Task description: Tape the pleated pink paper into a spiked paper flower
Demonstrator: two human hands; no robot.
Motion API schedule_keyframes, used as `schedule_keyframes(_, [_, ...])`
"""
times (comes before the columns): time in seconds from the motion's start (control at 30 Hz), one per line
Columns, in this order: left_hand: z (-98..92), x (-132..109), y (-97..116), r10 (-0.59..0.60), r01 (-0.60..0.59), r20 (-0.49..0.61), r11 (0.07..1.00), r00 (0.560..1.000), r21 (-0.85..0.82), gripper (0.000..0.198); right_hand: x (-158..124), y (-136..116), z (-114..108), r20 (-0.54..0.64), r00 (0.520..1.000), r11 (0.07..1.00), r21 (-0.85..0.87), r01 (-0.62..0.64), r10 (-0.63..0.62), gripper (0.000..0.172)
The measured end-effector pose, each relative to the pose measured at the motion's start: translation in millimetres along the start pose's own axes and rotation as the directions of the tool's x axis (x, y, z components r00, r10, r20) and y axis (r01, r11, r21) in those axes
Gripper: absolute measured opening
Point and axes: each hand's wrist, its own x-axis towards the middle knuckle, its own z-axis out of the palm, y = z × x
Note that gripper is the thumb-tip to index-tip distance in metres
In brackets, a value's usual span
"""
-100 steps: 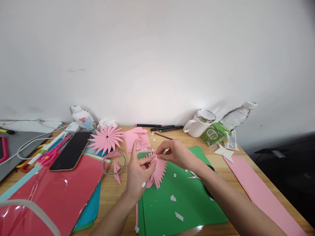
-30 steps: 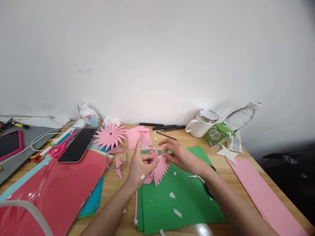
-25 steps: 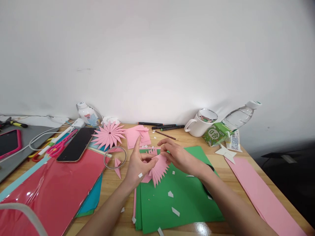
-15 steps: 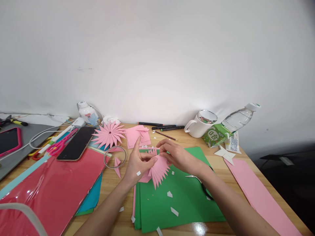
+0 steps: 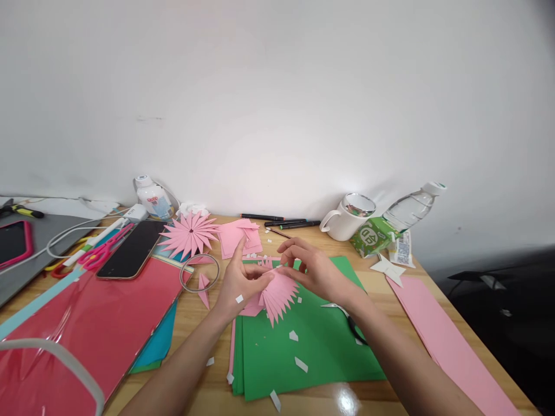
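Note:
Above the green paper stack [image 5: 321, 346], my left hand [image 5: 243, 283] pinches a pink folded-paper fan [image 5: 280, 294] with thumb and fingers. Its pointed tips spread down and to the right. My right hand [image 5: 314, 268] is closed at the fan's upper edge, where a small white sliver shows between its fingertips and the fan. A small white paper bit [image 5: 239, 299] clings to the back of my left hand. Left of that hand lie a ring of clear tape [image 5: 199, 258] and a finished-looking pink paper star wheel [image 5: 191, 231].
Black-handled scissors [image 5: 353, 326] lie partly under my right forearm. Behind are black markers [image 5: 295, 224], pink paper squares [image 5: 229, 240], a white mug [image 5: 347, 219], a green box [image 5: 373, 237] and a water bottle [image 5: 410, 208]. A phone [image 5: 132, 251] lies left, pink strips [image 5: 446, 341] right.
My right hand's fingers have shifted at the fan's upper edge, and a white sliver now shows there. The whole view has moved slightly; my left hand keeps hold of the fan.

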Motion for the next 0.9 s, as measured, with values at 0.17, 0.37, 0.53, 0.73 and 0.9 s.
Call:
schedule_keyframes(0.17, [0.5,-1,2,0.013,-0.014,0.013,1.000,1.000,0.017,0.113,0,-2,4,-0.081,0.995,0.998,0.025,-0.050,0.051,0.015])
schedule_keyframes(0.37, [-1.8,2,-1,0.016,-0.018,-0.080,0.999,0.997,-0.028,0.108,-26,-29,-28,-0.047,0.968,0.792,0.586,-0.173,0.246,0.016])
schedule_keyframes(0.53, [-3.9,5,-3,0.004,-0.037,-0.201,0.987,0.980,-0.156,0.104,-53,-45,-15,0.597,0.800,0.670,0.568,-0.478,0.064,0.033])
schedule_keyframes(0.73, [2.7,3,-1,-0.030,-0.042,-0.251,0.960,0.967,-0.276,0.101,-46,-34,83,0.077,0.736,0.259,0.907,-0.332,0.672,0.035])
schedule_keyframes(0.9, [11.5,-4,-3,-0.025,-0.031,-0.177,0.952,0.984,-0.304,0.104,-31,-40,100,-0.081,0.656,0.222,0.966,-0.134,0.751,0.031])
